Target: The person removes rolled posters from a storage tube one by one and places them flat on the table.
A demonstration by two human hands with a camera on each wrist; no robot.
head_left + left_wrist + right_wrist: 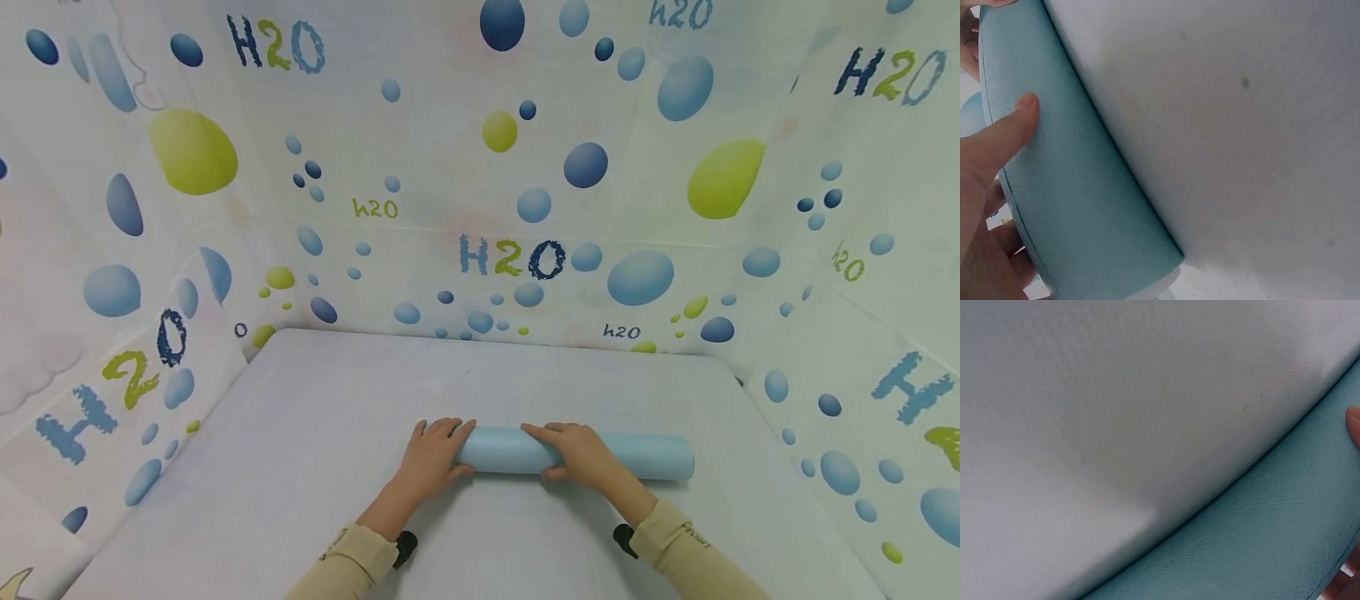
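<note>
A light blue rolled-up mat (654, 457) with a finely creased, leather-like surface lies crosswise on the white table. My left hand (437, 454) holds its left end, thumb on the near side and fingers over the top. Around the middle of the roll, my right hand (581, 454) grips it the same way. The left wrist view shows the thumb (1025, 109) pressed on the rolled mat (1085, 206), with the other fingers on its far side. In the right wrist view only a thumb tip and part of the fingers appear at the right edge.
The white tabletop (315, 433) extends around the roll on all sides. A white curtain (435, 150) printed with blue and green drops and H2O lettering stands behind the table and along both sides. Dark straps (405, 550) circle both wrists below beige sleeves.
</note>
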